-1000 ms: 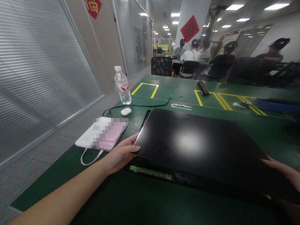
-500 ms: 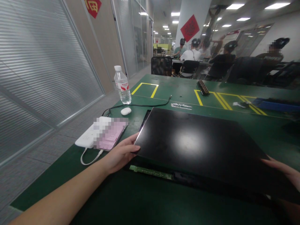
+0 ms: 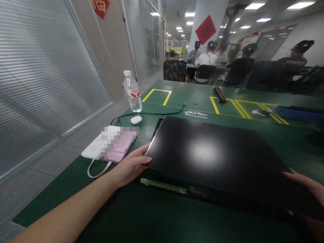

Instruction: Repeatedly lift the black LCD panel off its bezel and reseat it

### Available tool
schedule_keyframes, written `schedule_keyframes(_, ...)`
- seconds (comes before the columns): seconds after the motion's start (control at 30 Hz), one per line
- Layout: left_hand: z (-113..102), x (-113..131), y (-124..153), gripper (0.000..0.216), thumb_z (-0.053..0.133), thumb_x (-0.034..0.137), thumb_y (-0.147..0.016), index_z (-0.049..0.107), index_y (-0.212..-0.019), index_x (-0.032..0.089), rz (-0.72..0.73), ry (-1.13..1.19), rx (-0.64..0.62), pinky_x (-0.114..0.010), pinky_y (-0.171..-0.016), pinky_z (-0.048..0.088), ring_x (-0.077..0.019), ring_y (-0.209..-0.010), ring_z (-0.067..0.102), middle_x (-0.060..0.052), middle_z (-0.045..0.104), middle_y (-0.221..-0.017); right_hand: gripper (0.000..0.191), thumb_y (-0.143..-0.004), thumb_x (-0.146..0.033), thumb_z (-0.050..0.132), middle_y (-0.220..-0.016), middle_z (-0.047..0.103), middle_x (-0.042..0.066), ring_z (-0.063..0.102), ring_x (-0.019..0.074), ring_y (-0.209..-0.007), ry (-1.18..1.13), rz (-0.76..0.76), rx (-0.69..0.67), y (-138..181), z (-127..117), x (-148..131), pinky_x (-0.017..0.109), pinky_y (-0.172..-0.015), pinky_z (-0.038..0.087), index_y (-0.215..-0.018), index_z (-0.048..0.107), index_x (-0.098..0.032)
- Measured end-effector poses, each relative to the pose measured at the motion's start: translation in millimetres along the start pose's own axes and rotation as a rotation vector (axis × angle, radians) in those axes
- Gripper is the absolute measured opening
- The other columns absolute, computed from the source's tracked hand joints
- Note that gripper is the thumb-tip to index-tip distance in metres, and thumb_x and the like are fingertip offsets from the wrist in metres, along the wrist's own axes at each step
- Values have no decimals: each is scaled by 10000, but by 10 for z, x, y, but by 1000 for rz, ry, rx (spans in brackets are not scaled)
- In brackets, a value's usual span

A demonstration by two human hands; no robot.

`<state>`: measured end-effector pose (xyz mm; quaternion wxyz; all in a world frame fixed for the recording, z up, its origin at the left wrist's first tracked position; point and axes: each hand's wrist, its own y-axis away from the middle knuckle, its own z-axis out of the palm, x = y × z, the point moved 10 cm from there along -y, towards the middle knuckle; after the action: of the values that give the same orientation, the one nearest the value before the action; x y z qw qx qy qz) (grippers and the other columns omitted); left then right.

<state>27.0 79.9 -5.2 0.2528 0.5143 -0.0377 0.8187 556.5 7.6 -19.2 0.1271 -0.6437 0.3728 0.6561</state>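
- Step in hand: a black panel (image 3: 212, 152) is held by its 2 near corners over the green surface (image 3: 152, 216). Its near edge is raised above a dark frame, and its far edge sits low toward the surface.
- Left hand (image 3: 130, 167): the thumb lies on top of the panel's near-left corner with the fingers curled beneath, pinching that corner.
- Right hand (image 3: 307, 185): it touches the near-right edge. I cannot tell whether its fingers pinch or merely rest.
- Judgement: any further move calls for even support at both corners, so the thin sheet does not flex or scrape the green circuit strip (image 3: 163, 186) exposed just below its near edge.
- Just left of the panel lies a phone (image 3: 120, 146) on a white power bank (image 3: 95, 150).
- Hidden or unclear: the right hand is cut off by the picture edge, the left fingers under the panel are out of sight, the frame beneath is mostly covered, and the phone screen is blurred.
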Motion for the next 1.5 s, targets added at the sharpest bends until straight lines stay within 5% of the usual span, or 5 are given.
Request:
schedule_keyframes(0.3,-23,-16,-11,529,802,158,-861,804,-1374,283,0,19,-8,-339,-982,526,-264,-1134,750,-57,842,-1289,344,-420,-145,730,-782,807,42,808,368,-781,40,3,24,56,33,-19,413,-491,688,-704,736,-340)
schedule_keyframes(0.7,-18,-9,-2,515,839,187,-843,823,-1345,301,-7,13,1,-356,-995,526,-262,-1126,743,-48,843,-1271,411,-376,-48,719,-694,784,-34,730,220,-558,36,-40,57,-210,-176,32,231,-491,634,-665,743,-339)
schedule_keyframes(1.1,-1,-5,-4,496,874,201,-810,848,-1295,301,-6,16,5,-334,-936,549,-234,-1023,754,-43,854,-1223,363,-339,-102,697,-661,774,14,717,278,-523,58,44,39,-116,-73,25,335,-414,637,-617,739,-330)
schedule_keyframes(1.3,-27,-9,-23,494,876,204,-812,852,-1292,317,-1,13,8,-330,-961,543,-216,-1002,746,-29,852,-1229,416,-344,-45,691,-711,799,-50,736,210,-568,107,-127,37,-112,-115,-123,230,-484,634,-626,755,-344)
schedule_keyframes(1.5,-18,-15,-23,497,890,217,-803,853,-1288,316,-6,13,9,-329,-928,555,-216,-977,747,-34,853,-1225,341,-404,-89,687,-670,780,-4,729,279,-526,17,105,-47,-231,-74,132,340,-422,646,-637,737,-333)
